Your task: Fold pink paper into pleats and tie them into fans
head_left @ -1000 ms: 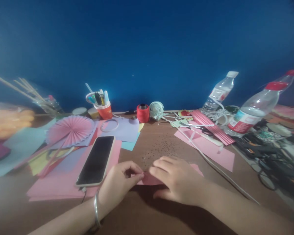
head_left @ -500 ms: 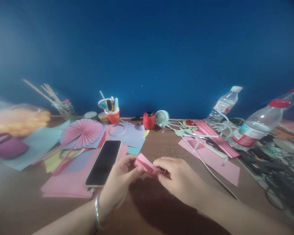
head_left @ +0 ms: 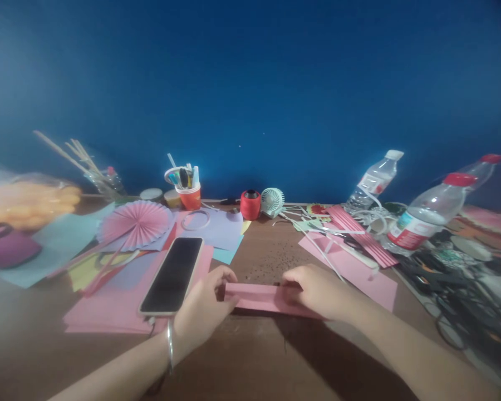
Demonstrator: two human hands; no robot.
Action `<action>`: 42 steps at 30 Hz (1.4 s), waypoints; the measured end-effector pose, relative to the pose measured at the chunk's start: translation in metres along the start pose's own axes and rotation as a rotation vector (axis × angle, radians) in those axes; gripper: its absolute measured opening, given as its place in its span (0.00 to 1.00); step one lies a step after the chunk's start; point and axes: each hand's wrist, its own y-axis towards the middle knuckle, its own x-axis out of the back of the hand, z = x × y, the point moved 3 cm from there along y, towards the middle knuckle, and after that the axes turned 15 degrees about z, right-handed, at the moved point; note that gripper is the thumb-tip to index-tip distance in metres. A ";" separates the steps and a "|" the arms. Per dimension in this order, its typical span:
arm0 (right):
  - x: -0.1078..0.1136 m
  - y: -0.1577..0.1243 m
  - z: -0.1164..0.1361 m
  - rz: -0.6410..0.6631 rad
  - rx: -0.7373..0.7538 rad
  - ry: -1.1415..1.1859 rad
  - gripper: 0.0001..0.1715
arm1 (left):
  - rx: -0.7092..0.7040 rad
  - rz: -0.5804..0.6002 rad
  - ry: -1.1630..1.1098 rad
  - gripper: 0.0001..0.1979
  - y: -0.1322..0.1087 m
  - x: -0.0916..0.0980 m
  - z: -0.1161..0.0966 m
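Creased pink paper strip [head_left: 256, 298] held crosswise at the near-middle of a smooth brown tabletop [head_left: 250, 356].
Strip thin, matt, long and narrow, with a lengthwise fold line; dark granular specks [head_left: 279, 259] lie just beyond it. Flat, glossy-faced phone [head_left: 173, 275] beside the left hand [head_left: 206, 303]; round pleated paper fan [head_left: 136, 223] farther left. Left thumb and forefinger clamped on the strip's left end; right hand [head_left: 313, 287] has fingers curled together, closed on its right part.
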 end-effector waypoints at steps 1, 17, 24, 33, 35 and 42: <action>-0.003 -0.001 -0.004 -0.017 0.015 0.001 0.09 | -0.011 0.015 0.116 0.12 0.000 -0.001 0.000; -0.018 -0.036 -0.058 -0.104 -0.014 0.193 0.03 | -0.041 0.209 0.429 0.09 0.011 0.008 -0.009; -0.018 -0.043 -0.038 -0.172 0.134 0.054 0.13 | -0.072 0.225 0.447 0.09 0.010 0.007 -0.017; -0.007 -0.015 -0.019 -0.154 0.141 -0.078 0.08 | 0.038 0.258 0.429 0.09 0.008 0.008 -0.016; -0.004 -0.011 -0.015 -0.148 0.158 -0.079 0.11 | -0.021 0.232 0.428 0.09 0.007 0.006 -0.018; -0.018 -0.008 -0.001 -0.192 0.225 -0.115 0.09 | -0.063 0.200 0.395 0.08 0.007 0.001 -0.015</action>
